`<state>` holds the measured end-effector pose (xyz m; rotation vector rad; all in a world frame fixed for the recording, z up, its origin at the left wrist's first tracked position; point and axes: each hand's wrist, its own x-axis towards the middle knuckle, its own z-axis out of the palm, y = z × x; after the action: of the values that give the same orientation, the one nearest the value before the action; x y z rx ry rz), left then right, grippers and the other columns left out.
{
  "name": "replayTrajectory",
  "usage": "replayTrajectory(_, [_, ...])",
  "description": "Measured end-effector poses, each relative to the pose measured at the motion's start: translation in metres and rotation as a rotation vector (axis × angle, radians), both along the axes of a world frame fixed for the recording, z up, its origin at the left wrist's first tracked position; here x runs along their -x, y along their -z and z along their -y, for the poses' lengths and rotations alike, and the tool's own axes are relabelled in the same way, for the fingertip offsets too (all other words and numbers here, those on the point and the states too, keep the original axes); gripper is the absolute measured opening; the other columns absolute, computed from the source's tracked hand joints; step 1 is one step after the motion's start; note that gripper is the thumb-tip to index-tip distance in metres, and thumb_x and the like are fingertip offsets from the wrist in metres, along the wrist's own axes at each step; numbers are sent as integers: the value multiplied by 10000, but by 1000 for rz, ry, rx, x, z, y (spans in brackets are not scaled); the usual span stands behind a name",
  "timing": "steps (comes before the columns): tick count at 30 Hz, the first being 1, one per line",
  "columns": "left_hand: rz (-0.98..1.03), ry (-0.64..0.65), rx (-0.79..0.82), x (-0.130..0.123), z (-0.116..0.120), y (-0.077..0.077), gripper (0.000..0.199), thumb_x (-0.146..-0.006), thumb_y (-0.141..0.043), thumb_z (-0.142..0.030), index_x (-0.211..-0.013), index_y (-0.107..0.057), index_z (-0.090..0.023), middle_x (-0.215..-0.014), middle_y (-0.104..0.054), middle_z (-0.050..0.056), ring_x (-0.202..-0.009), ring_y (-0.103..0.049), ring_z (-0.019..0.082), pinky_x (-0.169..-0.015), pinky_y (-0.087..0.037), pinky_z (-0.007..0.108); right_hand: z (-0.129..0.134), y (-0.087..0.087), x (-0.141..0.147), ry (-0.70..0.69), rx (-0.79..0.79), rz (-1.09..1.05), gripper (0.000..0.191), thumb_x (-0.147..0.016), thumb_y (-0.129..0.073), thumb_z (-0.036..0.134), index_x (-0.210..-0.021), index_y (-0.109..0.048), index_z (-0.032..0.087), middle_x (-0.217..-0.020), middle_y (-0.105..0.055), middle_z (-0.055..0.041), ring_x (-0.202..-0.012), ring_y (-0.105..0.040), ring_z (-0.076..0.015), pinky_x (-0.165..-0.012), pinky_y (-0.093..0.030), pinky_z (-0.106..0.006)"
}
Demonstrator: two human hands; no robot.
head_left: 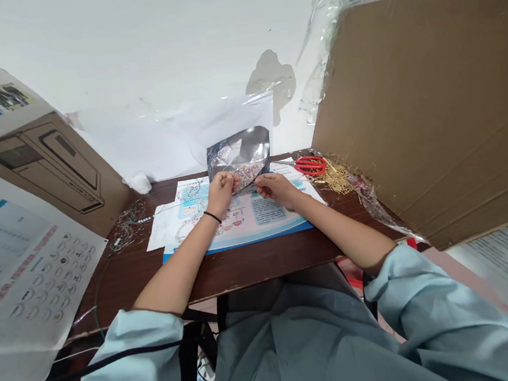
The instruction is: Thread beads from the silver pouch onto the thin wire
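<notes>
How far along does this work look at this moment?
Done, it seems: a tangle of thin wire with a few beads lies at the left of the table. In hand: the left hand and right hand hold a silver foil pouch with small beads showing inside. Left, apparently: those beads, plus the heap of gold pins beside red-handled scissors, which neither hand touches.

Silver foil pouch (239, 154) — upright, probably beads (247, 176) inside

Head camera looking forward and down, facing a wooden desk (253, 264), framing the left hand (220, 194) and right hand (273, 189) from close above
</notes>
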<state>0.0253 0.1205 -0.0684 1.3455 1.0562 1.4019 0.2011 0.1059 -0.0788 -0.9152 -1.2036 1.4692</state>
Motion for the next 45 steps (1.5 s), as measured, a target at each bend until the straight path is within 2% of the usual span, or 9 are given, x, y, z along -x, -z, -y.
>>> replayTrajectory(6, [250, -38, 170, 1, 0, -10, 270, -920, -620, -367, -855, -404, -220, -775, -692, -3, -718, -691, 97, -766, -567, 254, 0, -2, -3, 10, 17, 28, 212, -657, -715, 343, -691, -567, 197, -598, -570, 37, -547, -458, -82, -534, -356, -232])
replayTrajectory(10, [292, -87, 186, 4, -2, -14, 309, -902, -642, -387, -868, -377, -231, -763, -679, -19, -703, -698, 99, -737, -558, 241, -4, 0, -6, 35, -4, 158, 155, -721, -679, 297, -683, -567, 195, -617, -591, 23, -559, -492, -93, -552, -390, -240])
replayTrajectory(17, [298, -297, 175, 11, -5, -21, 109, -922, -473, -201, -863, -387, -234, -596, -547, -77, -524, -580, 82, -540, -415, 184, -7, 3, -12, 188, -261, 748, 117, -816, -600, 174, -701, -583, 192, -654, -623, -9, -627, -544, -145, -618, -367, -276])
replayTrajectory(23, [138, -197, 149, 3, 0, -15, 100, -909, -500, -219, -857, -416, -233, -682, -611, -45, -551, -565, 97, -536, -387, 207, -2, 4, -11, 189, -504, 1260, 81, -899, -594, 210, -858, -659, 182, -889, -707, -95, -815, -568, -213, -674, -322, -306])
replayTrajectory(28, [-132, -97, -47, -1, 4, -5, 55, -843, -593, -220, -798, -566, -200, -850, -674, 22, -728, -585, 128, -644, -458, 240, 0, 2, -7, 258, -590, 1093, 180, -961, -574, 312, -900, -676, 177, -1044, -719, -116, -1047, -572, -268, -866, -385, -358])
replayTrajectory(33, [-376, 29, -215, 1, 5, -3, 49, -767, -667, -198, -721, -683, -195, -841, -703, 39, -862, -607, 180, -848, -478, 306, 1, 2, 1, 136, -442, 553, 181, -883, -654, 363, -955, -701, 204, -952, -734, -49, -867, -647, -192, -798, -472, -315])
replayTrajectory(36, [-408, 89, -199, 0, 7, -2, 38, -762, -683, -201, -740, -713, -197, -901, -725, 60, -907, -626, 201, -825, -474, 306, 2, 5, 6, 120, -352, 367, 183, -788, -736, 360, -887, -715, 207, -841, -732, -18, -799, -658, -171, -745, -485, -294])
replayTrajectory(41, [-578, 125, -214, 3, 3, 4, 112, -847, -611, -228, -821, -714, -191, -945, -729, 84, -877, -626, 210, -778, -461, 310, -2, 11, 7, 145, -295, 345, 94, -742, -754, 269, -789, -721, 194, -752, -726, -8, -740, -653, -157, -741, -480, -289])
replayTrajectory(45, [-961, -96, -375, 14, -5, 6, 266, -909, -459, -151, -944, -721, -184, -975, -722, 122, -1005, -605, 266, -909, -424, 390, -7, 17, 5, 251, -297, 485, 37, -764, -712, 215, -732, -716, 196, -709, -703, 2, -692, -616, -146, -725, -458, -285])
